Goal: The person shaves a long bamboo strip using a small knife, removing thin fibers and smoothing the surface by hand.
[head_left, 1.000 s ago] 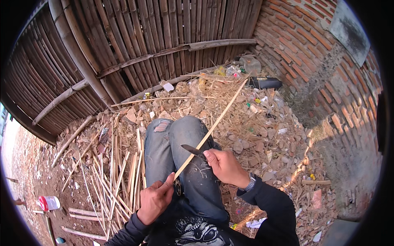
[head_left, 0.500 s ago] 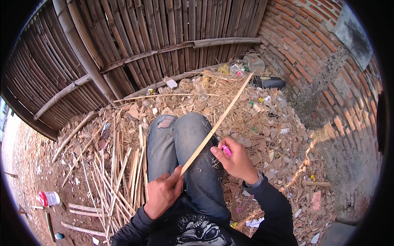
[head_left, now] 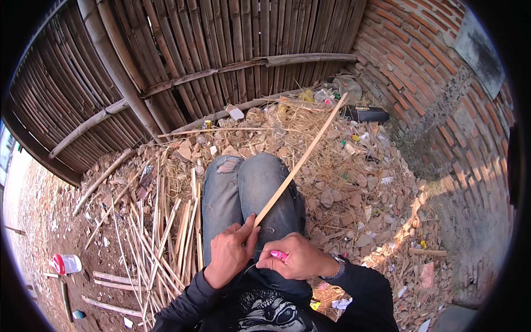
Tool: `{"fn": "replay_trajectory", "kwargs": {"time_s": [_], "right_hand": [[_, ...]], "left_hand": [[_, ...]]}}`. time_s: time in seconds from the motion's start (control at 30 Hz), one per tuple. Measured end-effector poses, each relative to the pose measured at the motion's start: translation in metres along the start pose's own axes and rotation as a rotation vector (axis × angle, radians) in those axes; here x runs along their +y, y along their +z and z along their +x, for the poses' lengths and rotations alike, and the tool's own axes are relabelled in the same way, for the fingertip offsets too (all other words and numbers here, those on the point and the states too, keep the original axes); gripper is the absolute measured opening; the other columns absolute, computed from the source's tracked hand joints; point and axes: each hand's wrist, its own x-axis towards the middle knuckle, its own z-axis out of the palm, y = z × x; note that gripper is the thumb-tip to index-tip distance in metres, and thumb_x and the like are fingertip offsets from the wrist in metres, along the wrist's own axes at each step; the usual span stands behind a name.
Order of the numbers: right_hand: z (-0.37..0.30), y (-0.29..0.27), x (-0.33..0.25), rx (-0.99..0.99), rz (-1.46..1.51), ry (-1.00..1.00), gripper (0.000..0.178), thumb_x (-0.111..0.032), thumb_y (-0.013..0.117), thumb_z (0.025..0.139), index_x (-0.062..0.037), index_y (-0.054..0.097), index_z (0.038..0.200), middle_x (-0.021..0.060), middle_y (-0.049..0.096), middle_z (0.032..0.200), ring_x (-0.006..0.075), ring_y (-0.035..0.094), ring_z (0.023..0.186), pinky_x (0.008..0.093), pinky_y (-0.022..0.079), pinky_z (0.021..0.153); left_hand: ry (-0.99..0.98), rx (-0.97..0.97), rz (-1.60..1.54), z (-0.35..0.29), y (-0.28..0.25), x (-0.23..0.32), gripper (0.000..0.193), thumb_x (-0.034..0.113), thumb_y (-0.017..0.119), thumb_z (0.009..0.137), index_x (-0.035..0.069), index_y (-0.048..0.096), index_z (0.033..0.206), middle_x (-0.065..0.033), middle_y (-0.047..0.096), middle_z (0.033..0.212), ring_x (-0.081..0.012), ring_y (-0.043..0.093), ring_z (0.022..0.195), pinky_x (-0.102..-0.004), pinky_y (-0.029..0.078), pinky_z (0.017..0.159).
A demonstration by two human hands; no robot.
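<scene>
Left hand [head_left: 232, 249]: thumb and fingers clamp the near end of a pale strip [head_left: 304, 157].
Right hand [head_left: 293, 257]: fingers curl closely around a pink handle [head_left: 279, 255] (the tool's other end is hidden), just beside the left hand.
Pale strip: slants up and rightward across the jeans [head_left: 221, 193].
Strip pile [head_left: 182, 232]: lies loosely to their left.

The hands [head_left: 231, 249] [head_left: 293, 257] partly hide the pink handle [head_left: 280, 255] and the wooden strip [head_left: 300, 161].
</scene>
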Motion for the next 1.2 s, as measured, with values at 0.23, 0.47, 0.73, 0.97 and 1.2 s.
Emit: {"fn": "replay_trajectory", "kwargs": {"time_s": [0.23, 0.47, 0.73, 0.97, 1.2], "right_hand": [[-0.003, -0.054, -0.003, 0.513, -0.094, 0.140, 0.022, -0.024, 0.068, 0.101, -0.0029, 0.070, 0.095, 0.0033, 0.058, 0.063, 0.0106, 0.055, 0.058, 0.0337, 0.042, 0.055], [0.004, -0.009, 0.046, 0.482, -0.752, 0.010, 0.033, -0.032, 0.059, 0.105, -0.0066, 0.057, 0.085, 0.0142, 0.063, 0.064, 0.0394, 0.065, 0.058, 0.0487, 0.047, 0.051], [0.017, -0.036, 0.065, 0.412, -0.818, -0.005, 0.040, -0.040, 0.054, 0.107, -0.0065, 0.059, 0.086, 0.0175, 0.064, 0.059, 0.0417, 0.067, 0.057, 0.0514, 0.051, 0.049], [0.022, -0.149, 0.097, 0.868, -0.895, 0.354, 0.044, -0.041, 0.053, 0.107, -0.0030, 0.060, 0.086, 0.0162, 0.062, 0.055, 0.0396, 0.066, 0.053, 0.0496, 0.051, 0.048], [0.026, -0.035, 0.063, 0.335, -0.916, -0.063, 0.042, -0.047, 0.057, 0.104, -0.0094, 0.057, 0.084, 0.0131, 0.061, 0.054, 0.0363, 0.067, 0.052, 0.0479, 0.052, 0.047]], "left_hand": [[-0.067, -0.053, -0.127, -0.003, -0.008, -0.011, 0.030, 0.016, 0.072, 0.094, 0.006, 0.074, 0.122, -0.0153, 0.065, 0.073, -0.0342, 0.066, 0.064, -0.0447, 0.049, 0.059], [-0.004, -0.115, -0.284, 0.007, -0.007, -0.006, 0.029, 0.010, 0.069, 0.095, 0.001, 0.072, 0.122, -0.0229, 0.063, 0.074, -0.0396, 0.065, 0.066, -0.0454, 0.049, 0.061], [-0.017, -0.171, -0.288, 0.001, -0.016, -0.016, 0.026, 0.009, 0.068, 0.096, -0.002, 0.072, 0.119, -0.0260, 0.064, 0.078, -0.0422, 0.067, 0.070, -0.0451, 0.050, 0.063], [0.028, -0.203, -0.215, -0.024, -0.039, -0.032, 0.024, 0.006, 0.069, 0.094, -0.003, 0.072, 0.116, -0.0210, 0.064, 0.074, -0.0385, 0.065, 0.064, -0.0436, 0.050, 0.060], [0.125, -0.082, 0.113, -0.060, -0.055, -0.064, 0.032, 0.004, 0.073, 0.089, 0.003, 0.073, 0.121, -0.0119, 0.061, 0.071, -0.0312, 0.061, 0.054, -0.0424, 0.048, 0.050]]}}
